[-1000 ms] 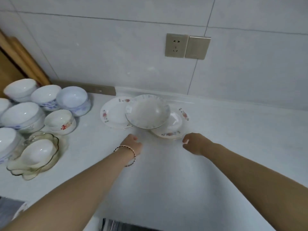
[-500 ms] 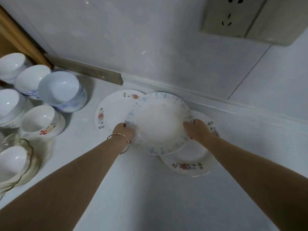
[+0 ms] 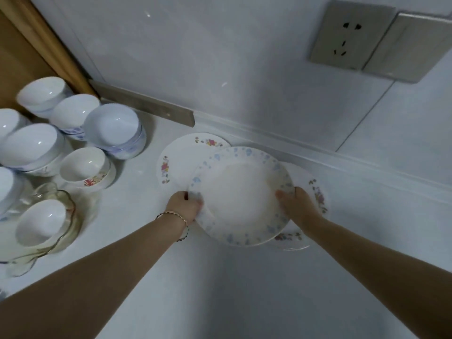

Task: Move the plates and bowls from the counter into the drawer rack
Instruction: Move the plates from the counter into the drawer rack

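two hands work here: our left hand [image 3: 184, 206] and right hand [image 3: 297, 204] each close a grip on opposite rims of the round white blue-flowered plate [image 3: 241, 195], which overlaps two red-flowered plates on the white tabletop [image 3: 220, 289]; white bowls [image 3: 113, 129] cluster left of our left grip.

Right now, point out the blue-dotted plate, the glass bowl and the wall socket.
blue-dotted plate [image 3: 241, 195]: head view, bare centre.
glass bowl [image 3: 69, 222]: head view, wavy right rim.
wall socket [image 3: 348, 35]: head view, faceplate middle.
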`<state>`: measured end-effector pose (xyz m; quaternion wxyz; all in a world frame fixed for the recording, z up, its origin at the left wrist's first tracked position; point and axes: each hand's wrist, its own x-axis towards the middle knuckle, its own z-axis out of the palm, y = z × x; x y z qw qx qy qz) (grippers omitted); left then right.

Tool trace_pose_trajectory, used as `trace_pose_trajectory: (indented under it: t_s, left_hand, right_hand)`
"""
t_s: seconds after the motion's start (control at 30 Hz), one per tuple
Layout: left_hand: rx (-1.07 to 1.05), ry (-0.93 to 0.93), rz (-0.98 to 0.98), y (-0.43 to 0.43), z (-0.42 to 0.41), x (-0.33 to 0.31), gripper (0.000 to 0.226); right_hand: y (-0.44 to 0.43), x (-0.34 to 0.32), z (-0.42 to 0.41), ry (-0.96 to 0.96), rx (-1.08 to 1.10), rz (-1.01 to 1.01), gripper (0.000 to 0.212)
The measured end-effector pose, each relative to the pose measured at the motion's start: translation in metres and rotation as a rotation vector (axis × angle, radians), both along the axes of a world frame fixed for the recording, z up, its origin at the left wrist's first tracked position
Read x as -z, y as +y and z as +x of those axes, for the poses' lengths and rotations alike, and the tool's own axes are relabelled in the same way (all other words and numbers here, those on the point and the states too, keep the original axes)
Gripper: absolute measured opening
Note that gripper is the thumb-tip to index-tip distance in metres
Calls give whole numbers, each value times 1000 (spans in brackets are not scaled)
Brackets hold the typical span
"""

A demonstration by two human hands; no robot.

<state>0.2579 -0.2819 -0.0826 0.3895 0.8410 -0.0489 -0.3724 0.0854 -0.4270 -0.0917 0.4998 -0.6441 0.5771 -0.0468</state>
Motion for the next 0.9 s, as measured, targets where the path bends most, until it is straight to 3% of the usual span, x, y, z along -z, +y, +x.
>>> trace_pose_trajectory:
  t_s: [0.17, 0.27, 0.33, 0.47, 0.6, 0.67, 0.77, 0.9]
  left_hand:
    - [73, 81, -35, 74, -12, -33, 25]
    - [86, 127, -94, 125, -20, -52, 8]
    - [98, 137, -99, 163, -25, -59, 22]
    - [173, 140, -98, 240, -39, -69, 9]
    - [183, 145, -78, 308, -58, -79, 20]
    - [203, 120, -62, 337, -67, -79, 10]
    - [203, 134, -49, 372, -76, -73, 30]
    - [207, 127, -35, 418, -93, -67, 28]
  right_hand:
    - [69, -28, -16, -7, 16, -31, 38]
    - [127, -41, -27, -25, 38, -32, 35]
    - [170, -48, -37, -39, 57, -33, 31]
    - [256, -57, -60, -45, 131, -41, 40]
    - [329, -68, -81, -25, 158, -41, 42]
    - [360, -70, -90, -17, 150, -51, 42]
    - [399, -67, -103, -9, 152, -63, 39]
    - [445, -56, -117, -11, 143, -25, 38]
